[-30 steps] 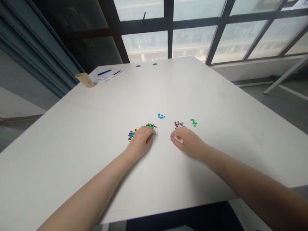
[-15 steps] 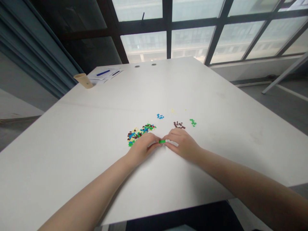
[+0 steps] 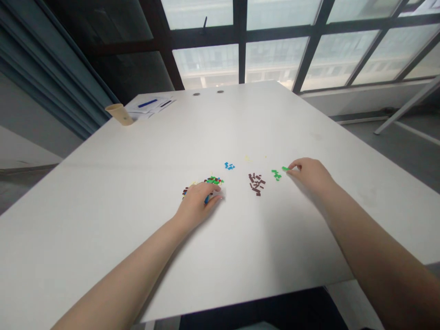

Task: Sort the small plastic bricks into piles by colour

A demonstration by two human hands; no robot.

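My right hand (image 3: 311, 173) pinches a small green building brick (image 3: 285, 169) just right of a cluster of green bricks (image 3: 276, 174). My left hand (image 3: 199, 199) rests over the near side of a mixed pile of small bricks (image 3: 213, 180), its thumb and fingers apart with nothing seen between the tips. Part of that pile is hidden under the left hand. Between the hands lies a group of brown bricks (image 3: 256, 184). Farther back are a few blue bricks (image 3: 229, 166) and some tiny pale yellow pieces (image 3: 247, 158).
A beige cup (image 3: 119, 114) stands at the white table's (image 3: 213, 256) far left edge, beside papers (image 3: 151, 108) with a blue pen (image 3: 147, 103) on them. Windows (image 3: 206, 64) lie beyond the far edge. A blue curtain (image 3: 44, 59) hangs at the left.
My hands have parted. The right hand has carried a green brick right and away from me to the green cluster; the left has drawn back left over the mixed pile and opened.
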